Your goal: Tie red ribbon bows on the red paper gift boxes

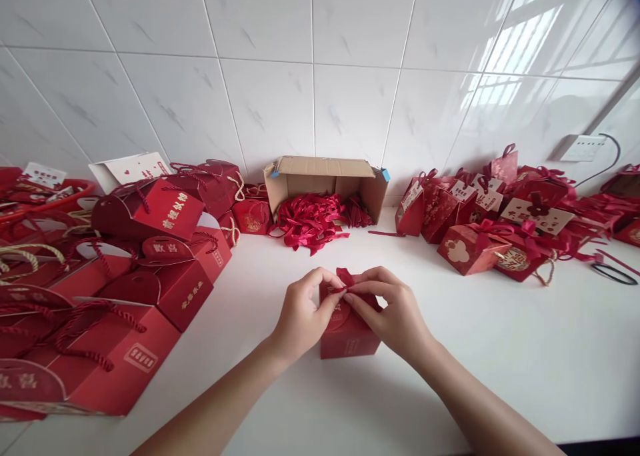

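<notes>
A small red gift box (347, 339) stands on the white table (500, 349) right in front of me. A red ribbon (345, 277) sits at its top. My left hand (303, 316) wraps the box's left side and pinches the ribbon with thumb and forefinger. My right hand (395, 309) covers the right side and pinches the ribbon from the other end. Both hands' fingers are closed on the ribbon above the box.
An open cardboard carton (325, 176) lies on its side at the wall, red ribbons (313, 219) spilling out. Larger red handled boxes (125, 296) crowd the left. Small ribboned red boxes (500, 223) pile up at the right, near a wall socket (583, 148) and a black loop (614, 274).
</notes>
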`<state>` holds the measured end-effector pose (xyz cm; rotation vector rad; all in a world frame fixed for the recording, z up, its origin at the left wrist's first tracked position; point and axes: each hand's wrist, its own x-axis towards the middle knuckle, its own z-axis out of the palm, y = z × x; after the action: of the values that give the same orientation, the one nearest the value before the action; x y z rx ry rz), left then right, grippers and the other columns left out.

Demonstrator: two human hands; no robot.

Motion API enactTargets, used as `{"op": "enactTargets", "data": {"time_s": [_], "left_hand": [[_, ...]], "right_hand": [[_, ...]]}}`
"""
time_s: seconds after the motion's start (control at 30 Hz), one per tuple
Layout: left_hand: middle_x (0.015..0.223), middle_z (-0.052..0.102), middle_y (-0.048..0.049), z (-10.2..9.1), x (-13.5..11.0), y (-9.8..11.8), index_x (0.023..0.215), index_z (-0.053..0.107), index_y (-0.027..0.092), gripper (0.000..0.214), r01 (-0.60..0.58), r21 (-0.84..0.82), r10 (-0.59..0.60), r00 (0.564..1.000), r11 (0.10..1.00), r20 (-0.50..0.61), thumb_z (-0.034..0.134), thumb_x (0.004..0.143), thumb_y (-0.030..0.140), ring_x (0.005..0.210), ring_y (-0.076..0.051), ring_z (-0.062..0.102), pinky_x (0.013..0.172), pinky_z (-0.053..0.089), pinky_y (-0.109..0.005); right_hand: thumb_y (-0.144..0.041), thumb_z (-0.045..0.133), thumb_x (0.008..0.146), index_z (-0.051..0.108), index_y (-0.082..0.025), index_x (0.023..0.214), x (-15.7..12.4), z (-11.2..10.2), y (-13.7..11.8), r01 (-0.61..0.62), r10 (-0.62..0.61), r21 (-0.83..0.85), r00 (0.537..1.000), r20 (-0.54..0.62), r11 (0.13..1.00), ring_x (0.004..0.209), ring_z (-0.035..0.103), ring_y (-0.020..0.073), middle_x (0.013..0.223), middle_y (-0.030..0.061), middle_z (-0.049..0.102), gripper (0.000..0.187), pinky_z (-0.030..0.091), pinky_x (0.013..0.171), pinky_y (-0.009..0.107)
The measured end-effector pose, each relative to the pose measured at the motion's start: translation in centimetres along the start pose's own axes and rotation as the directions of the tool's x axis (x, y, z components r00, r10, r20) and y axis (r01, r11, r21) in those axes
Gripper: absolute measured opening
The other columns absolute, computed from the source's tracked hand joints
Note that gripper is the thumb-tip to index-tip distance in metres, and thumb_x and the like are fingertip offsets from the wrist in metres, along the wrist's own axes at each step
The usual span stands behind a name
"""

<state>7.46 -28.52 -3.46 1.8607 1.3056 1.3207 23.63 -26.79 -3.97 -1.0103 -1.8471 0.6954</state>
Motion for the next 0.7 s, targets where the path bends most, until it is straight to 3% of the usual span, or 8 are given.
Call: {"op": "enactTargets", "data": {"time_s": [0.13, 0.23, 0.33, 0.4, 0.53, 0.6, 0.7], "left_hand": [[0.082, 0.063, -0.002, -0.1, 0.0, 0.0, 0.079, 0.056, 0.019, 0.004, 0.018, -0.055, -0.018, 1.0, 0.998, 0.006, 0.055, 0.083, 0.02, 0.085, -0.017, 0.06, 0.08, 0.047, -0.029], [0.085, 0.063, -0.0036, 0.0, 0.3, -0.4, 0.081, 0.055, 0.019, 0.002, 0.04, -0.149, -0.036, 0.999, 0.988, 0.028, 0.055, 0.083, 0.02, 0.092, -0.018, 0.059, 0.083, 0.047, -0.03], [0.09, 0.063, -0.0058, 0.3, 0.9, -1.0, 0.082, 0.054, 0.018, 0.002, 0.054, -0.241, -0.034, 0.996, 0.969, 0.087, 0.055, 0.083, 0.02, 0.095, -0.018, 0.059, 0.085, 0.047, -0.031], [0.09, 0.062, -0.0054, 0.3, 1.4, -1.2, 0.085, 0.053, 0.018, 0.006, 0.044, -0.259, -0.022, 0.996, 0.965, 0.087, 0.057, 0.082, 0.022, 0.094, -0.018, 0.06, 0.086, 0.047, -0.032], [0.082, 0.06, -0.0015, -0.5, 1.5, -0.7, 0.08, 0.054, 0.02, 0.008, -0.053, -0.03, 0.052, 0.998, 0.998, -0.026, 0.059, 0.08, 0.026, 0.088, -0.017, 0.058, 0.087, 0.045, -0.033], [0.082, 0.06, -0.0023, -1.0, 1.0, -0.2, 0.08, 0.06, 0.021, 0.007, -0.095, 0.085, 0.093, 0.995, 0.992, 0.035, 0.06, 0.08, 0.027, 0.089, -0.018, 0.057, 0.085, 0.045, -0.033], [0.083, 0.06, -0.0033, -1.3, 0.5, 0.1, 0.084, 0.067, 0.022, 0.01, -0.063, 0.107, 0.055, 0.995, 0.992, 0.082, 0.064, 0.078, 0.029, 0.086, -0.019, 0.058, 0.08, 0.047, -0.033]], "right_hand": [[-0.032, 0.061, 0.081, 0.07, -0.021, 0.075, 0.2, -0.3, 0.1, -0.111, 0.11, 0.055, 0.994, 0.023, 0.992, 0.105, 0.056, 0.0238, 0.112, 0.0099, 0.055, 0.016, 0.047, 0.087, 0.036], [-0.039, 0.058, 0.083, 0.069, -0.02, 0.072, 0.4, -0.5, -0.1, -0.213, 0.184, 0.185, 0.97, 0.162, 0.959, 0.126, 0.041, 0.0268, 0.128, 0.0098, 0.05, 0.024, 0.043, 0.094, 0.038], [-0.043, 0.056, 0.084, 0.069, -0.019, 0.071, 0.5, -0.4, 0.0, -0.251, 0.178, 0.271, 0.948, 0.265, 0.929, 0.135, 0.028, 0.0276, 0.129, 0.0106, 0.051, 0.031, 0.039, 0.097, 0.04], [-0.045, 0.057, 0.083, 0.07, -0.019, 0.073, 0.5, -0.3, 0.0, -0.268, 0.193, 0.296, 0.947, 0.258, 0.917, 0.135, 0.029, 0.0286, 0.134, 0.0101, 0.047, 0.03, 0.038, 0.099, 0.042], [-0.047, 0.06, 0.08, 0.071, -0.02, 0.074, 0.4, 0.2, 0.2, -0.338, 0.288, 0.328, 0.938, 0.191, 0.882, 0.129, 0.037, 0.0298, 0.137, 0.0086, 0.044, 0.03, 0.041, 0.096, 0.041], [-0.047, 0.061, 0.08, 0.072, -0.021, 0.075, 0.4, 0.4, 0.2, -0.353, 0.305, 0.343, 0.934, 0.188, 0.87, 0.129, 0.038, 0.0289, 0.135, 0.0078, 0.046, 0.029, 0.041, 0.096, 0.039], [-0.047, 0.061, 0.08, 0.073, -0.022, 0.077, 0.4, 0.2, 0.0, -0.361, 0.302, 0.375, 0.93, 0.209, 0.854, 0.126, 0.041, 0.0278, 0.135, 0.0075, 0.046, 0.028, 0.045, 0.091, 0.035]]}}
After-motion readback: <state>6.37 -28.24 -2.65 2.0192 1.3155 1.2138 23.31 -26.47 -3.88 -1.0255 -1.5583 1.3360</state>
